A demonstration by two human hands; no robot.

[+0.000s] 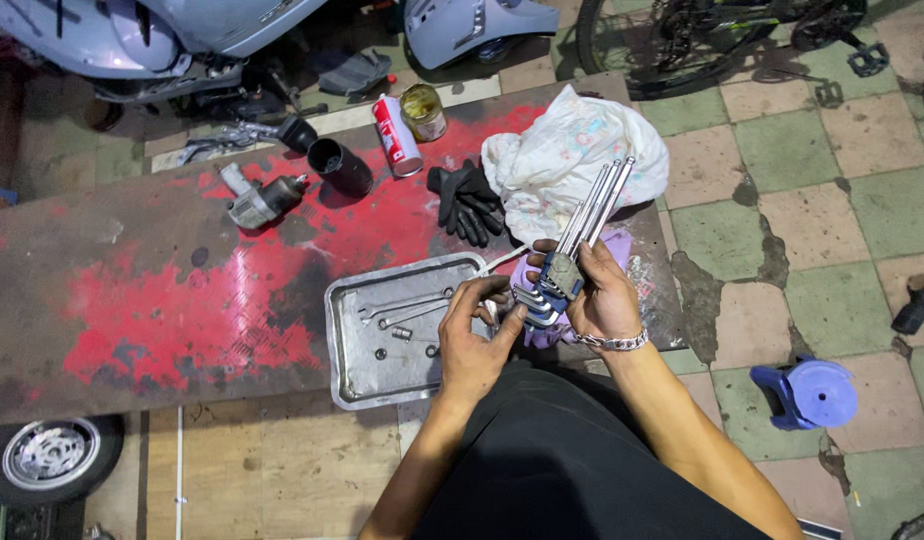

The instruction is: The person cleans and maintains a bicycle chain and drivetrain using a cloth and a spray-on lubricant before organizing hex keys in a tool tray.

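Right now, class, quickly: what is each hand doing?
Left hand: fingers pinching the short ends of the hex key set.
Right hand: closed around the hex key set's holder.

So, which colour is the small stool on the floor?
The stool is blue-purple; the head view shows it at the right.

I see black gloves point(465, 201) beside a white cloth point(572, 155), a spray can point(396, 135) next to a tin point(423, 111), and a blue stool point(810, 392) on the tiles.
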